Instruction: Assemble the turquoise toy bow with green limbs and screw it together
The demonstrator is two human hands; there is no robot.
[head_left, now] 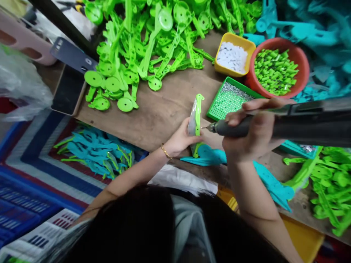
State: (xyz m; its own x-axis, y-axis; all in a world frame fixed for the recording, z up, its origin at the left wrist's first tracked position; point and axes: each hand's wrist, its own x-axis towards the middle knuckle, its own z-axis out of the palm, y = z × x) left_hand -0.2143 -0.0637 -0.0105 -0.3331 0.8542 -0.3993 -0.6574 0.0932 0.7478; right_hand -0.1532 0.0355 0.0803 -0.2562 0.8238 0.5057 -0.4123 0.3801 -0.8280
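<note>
Near tapered screwdriver, slim green plastic

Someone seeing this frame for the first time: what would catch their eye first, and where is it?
Probably the sprawling heap of bright green plastic parts across the top of the table. Next, the long dark tool in the right hand, reaching in from the right edge, its thin tip aimed at the green-edged piece in the left hand. The red bowl of small green bits stands out at upper right.
</note>
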